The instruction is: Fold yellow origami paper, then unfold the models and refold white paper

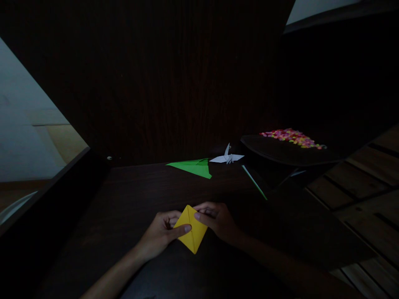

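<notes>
Hands pinching a folded yellow paper diamond (191, 234) near the dark wooden desk's (131, 195) front edge: left hand (158, 234) and right hand (216, 218) hold opposite sides mid-crease; sharpening this fold likely calls for firm, aligned pressure.

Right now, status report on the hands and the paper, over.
Left hand and right hand both pinching the folded yellow paper on the dark table. Green paper and white crane lie beyond, apart.

Both my hands pinch the yellow folded paper (190, 232): left hand (160, 233) on its left edge, right hand (218, 219) on its upper right. Beyond the yellow paper lie a green folded paper (193, 167) and a white paper crane (227, 157).
</notes>
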Tool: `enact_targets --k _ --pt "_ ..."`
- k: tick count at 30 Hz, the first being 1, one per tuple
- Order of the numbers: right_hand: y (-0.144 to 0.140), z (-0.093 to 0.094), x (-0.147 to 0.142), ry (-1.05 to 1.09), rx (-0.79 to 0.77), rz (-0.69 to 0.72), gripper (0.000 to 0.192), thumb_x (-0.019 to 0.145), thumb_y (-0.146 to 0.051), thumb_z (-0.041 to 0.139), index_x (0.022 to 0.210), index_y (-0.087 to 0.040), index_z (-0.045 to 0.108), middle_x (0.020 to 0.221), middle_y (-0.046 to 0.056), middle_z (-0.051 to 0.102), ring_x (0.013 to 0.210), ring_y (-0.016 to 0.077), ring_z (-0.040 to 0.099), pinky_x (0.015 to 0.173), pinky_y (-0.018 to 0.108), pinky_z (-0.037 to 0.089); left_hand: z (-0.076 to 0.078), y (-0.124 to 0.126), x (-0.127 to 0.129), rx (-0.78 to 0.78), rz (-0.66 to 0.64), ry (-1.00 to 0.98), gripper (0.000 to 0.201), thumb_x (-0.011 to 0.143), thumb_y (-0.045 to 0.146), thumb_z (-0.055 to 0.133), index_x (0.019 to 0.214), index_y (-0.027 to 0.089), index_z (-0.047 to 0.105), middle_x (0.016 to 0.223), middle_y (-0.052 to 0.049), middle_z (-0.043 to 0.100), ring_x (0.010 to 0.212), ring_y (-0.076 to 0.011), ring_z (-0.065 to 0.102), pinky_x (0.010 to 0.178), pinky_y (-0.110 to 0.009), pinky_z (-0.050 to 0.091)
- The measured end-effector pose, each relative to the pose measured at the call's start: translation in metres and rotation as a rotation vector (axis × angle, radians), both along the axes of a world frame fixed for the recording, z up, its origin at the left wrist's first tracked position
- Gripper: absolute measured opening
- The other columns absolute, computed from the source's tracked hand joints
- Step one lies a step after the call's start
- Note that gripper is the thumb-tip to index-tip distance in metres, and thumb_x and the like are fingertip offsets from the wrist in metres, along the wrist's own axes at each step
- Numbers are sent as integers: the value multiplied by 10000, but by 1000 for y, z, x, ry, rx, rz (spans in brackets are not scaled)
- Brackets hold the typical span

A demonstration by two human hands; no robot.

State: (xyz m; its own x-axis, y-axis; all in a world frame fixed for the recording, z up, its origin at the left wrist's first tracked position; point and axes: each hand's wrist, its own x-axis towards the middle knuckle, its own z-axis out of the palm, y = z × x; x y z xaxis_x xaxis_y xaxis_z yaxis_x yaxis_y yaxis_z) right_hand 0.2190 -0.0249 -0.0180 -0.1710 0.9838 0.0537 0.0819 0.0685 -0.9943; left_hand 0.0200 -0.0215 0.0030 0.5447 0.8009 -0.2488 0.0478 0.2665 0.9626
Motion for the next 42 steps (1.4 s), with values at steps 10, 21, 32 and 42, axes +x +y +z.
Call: enact_targets --k 10,21,32,42 --pt "-4 0 -3 -19 40 84 200 786 -311 680 927 -207 773 860 58 759 772 210 694 668 297 509 2 -1 1 -24 1 11 299 715 396 785 860 138 742 770 -54 748 685 -187 673 635 -268 477" --pt "-7 2 -7 132 -173 153 260 747 -330 714 936 -171 633 726 0 669 516 111 589 472 212 463 2 1 0 -12 186 -51 341 707 434 788 863 144 700 808 -55 753 731 -205 696 686 -300 529" --pt "-7 1 -8 106 -204 216 234 780 -375 653 736 -157 578 656 14 655 440 98 573 430 217 482 0 3 -1 17 298 -95 348 736 421 775 921 152 653 810 -50 756 711 -201 707 721 -321 547" --pt "-4 -5 -5 -40 -98 51 215 821 -380 627 794 -170 591 572 -49 553 385 82 511 348 174 401 1 4 -3 99 367 -27 345 677 416 812 836 144 671 647 2 691 590 -141 636 578 -230 493"
